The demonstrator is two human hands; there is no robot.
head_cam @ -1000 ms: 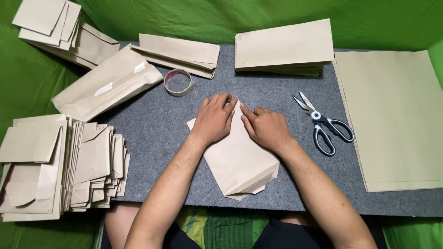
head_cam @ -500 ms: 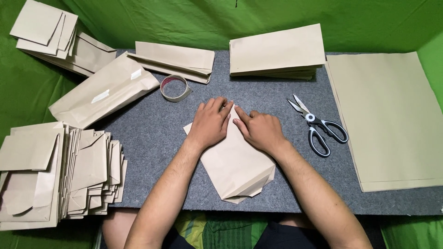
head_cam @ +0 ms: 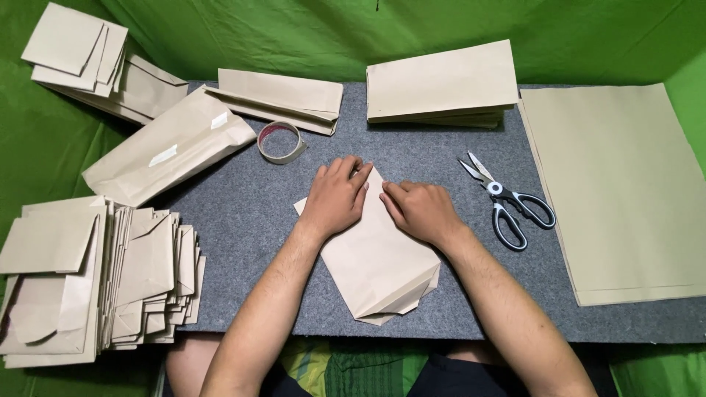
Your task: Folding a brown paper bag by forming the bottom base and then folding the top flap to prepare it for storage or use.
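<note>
A folded brown paper piece (head_cam: 375, 265) lies tilted on the grey felt mat (head_cam: 243, 220), its far end under both hands. My left hand (head_cam: 334, 197) rests flat on its upper left part, fingers together and pressing down. My right hand (head_cam: 419, 209) lies curled on its upper right part, fingertips meeting the left hand's at the paper's far edge. Neither hand lifts the paper.
Scissors (head_cam: 507, 202) lie right of my hands, and a tape roll (head_cam: 281, 142) lies to the upper left. Large brown sheets (head_cam: 618, 191) fill the right side. Stacks of folded brown envelopes sit at the back (head_cam: 441, 84), back left (head_cam: 279, 99) and left (head_cam: 95, 276).
Both hands have stayed pressed on the paper; the fingertips shifted slightly along the fold at its far end. The camera view moved a little.
</note>
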